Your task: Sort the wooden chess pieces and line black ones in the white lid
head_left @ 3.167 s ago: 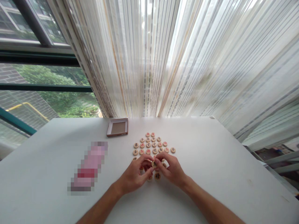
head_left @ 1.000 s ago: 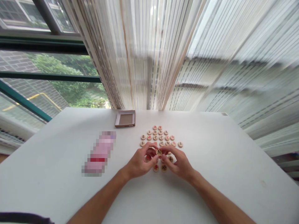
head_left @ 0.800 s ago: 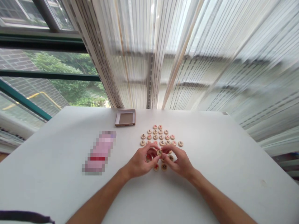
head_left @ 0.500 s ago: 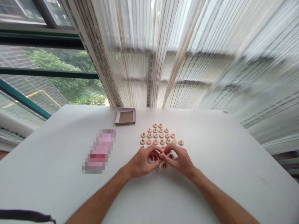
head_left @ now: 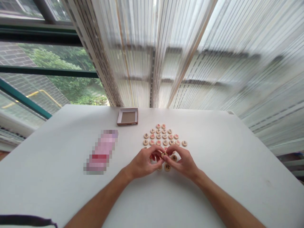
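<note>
Desk looked hard and smooth, white with a satin sheen; dull smudge toward the right edge. Discs mid-desk looked like pale wood, smooth, matt; couldn't tell if the red and black characters were painted or cut in. Box at the far edge read as cardboard: papery white walls, matt brown floor. Curtain past the far edge was thin, sheer striped cloth. Window frame past the far left corner looked like green painted metal. Pink item left of centre: pixelated, finish unreadable.
</note>
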Demonstrator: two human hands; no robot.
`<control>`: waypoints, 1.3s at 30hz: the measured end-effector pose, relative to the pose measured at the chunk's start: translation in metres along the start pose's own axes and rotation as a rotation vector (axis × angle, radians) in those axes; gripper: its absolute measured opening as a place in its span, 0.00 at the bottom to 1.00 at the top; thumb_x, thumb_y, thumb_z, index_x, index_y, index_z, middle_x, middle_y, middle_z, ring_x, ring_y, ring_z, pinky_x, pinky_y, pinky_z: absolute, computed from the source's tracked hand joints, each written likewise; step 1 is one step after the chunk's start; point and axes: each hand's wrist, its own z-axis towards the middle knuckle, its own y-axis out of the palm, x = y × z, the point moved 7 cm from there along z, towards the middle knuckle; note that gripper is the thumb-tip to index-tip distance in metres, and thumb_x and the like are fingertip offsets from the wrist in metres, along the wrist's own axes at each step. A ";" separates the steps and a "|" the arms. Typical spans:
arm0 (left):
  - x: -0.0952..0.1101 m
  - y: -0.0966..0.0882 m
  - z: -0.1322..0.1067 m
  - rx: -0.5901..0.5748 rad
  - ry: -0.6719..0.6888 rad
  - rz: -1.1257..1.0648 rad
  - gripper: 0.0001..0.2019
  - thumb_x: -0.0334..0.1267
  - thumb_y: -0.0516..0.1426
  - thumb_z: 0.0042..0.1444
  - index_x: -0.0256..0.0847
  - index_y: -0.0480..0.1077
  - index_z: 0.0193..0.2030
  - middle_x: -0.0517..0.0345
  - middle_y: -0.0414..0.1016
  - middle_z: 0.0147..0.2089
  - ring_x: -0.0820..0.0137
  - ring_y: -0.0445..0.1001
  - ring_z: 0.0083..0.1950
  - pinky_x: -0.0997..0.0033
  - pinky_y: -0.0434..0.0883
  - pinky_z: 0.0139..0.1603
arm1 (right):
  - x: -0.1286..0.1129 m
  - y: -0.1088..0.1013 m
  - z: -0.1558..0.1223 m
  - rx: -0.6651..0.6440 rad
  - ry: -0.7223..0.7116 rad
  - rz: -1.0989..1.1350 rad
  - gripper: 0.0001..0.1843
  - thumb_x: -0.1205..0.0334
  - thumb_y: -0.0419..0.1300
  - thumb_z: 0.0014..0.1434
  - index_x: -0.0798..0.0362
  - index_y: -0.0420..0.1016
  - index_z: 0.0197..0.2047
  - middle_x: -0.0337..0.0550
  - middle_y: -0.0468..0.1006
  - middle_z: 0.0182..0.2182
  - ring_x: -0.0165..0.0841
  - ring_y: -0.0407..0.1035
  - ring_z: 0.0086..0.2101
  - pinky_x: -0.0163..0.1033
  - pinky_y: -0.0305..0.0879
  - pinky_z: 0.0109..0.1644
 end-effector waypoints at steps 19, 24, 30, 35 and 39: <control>0.007 -0.077 0.001 0.264 0.038 0.495 0.12 0.42 0.64 0.59 0.44 0.73 0.49 0.61 0.77 0.38 0.73 0.74 0.33 0.74 0.71 0.35 | -0.001 -0.022 0.005 0.113 -0.073 -0.088 0.06 0.66 0.60 0.66 0.49 0.75 0.46 0.40 0.80 0.33 0.32 0.75 0.31 0.36 0.73 0.37; -0.012 -0.110 -0.001 0.291 -0.125 0.768 0.11 0.44 0.62 0.59 0.45 0.73 0.47 0.62 0.75 0.35 0.71 0.72 0.31 0.71 0.68 0.34 | 0.021 -0.054 0.011 0.242 -0.018 -0.227 0.06 0.62 0.60 0.66 0.49 0.76 0.46 0.43 0.81 0.36 0.35 0.76 0.33 0.38 0.75 0.35; -0.026 -0.112 -0.002 0.167 -0.191 0.771 0.11 0.44 0.60 0.59 0.44 0.74 0.46 0.61 0.75 0.35 0.69 0.73 0.31 0.70 0.68 0.35 | 0.078 -0.099 0.011 0.515 0.239 -0.126 0.12 0.52 0.61 0.65 0.51 0.76 0.45 0.44 0.80 0.35 0.37 0.78 0.33 0.45 0.77 0.41; -0.027 -0.109 -0.004 0.127 -0.235 0.758 0.10 0.44 0.60 0.58 0.44 0.75 0.44 0.58 0.78 0.40 0.67 0.75 0.34 0.69 0.69 0.36 | 0.112 -0.110 0.010 0.593 0.351 -0.044 0.14 0.50 0.61 0.64 0.53 0.76 0.44 0.43 0.79 0.33 0.35 0.76 0.30 0.42 0.76 0.36; -0.028 -0.107 -0.006 0.110 -0.246 0.741 0.11 0.45 0.60 0.59 0.45 0.75 0.45 0.58 0.79 0.43 0.66 0.76 0.37 0.69 0.70 0.37 | 0.118 -0.108 0.010 0.585 0.376 -0.027 0.15 0.50 0.62 0.63 0.53 0.76 0.44 0.43 0.79 0.33 0.34 0.76 0.30 0.39 0.75 0.34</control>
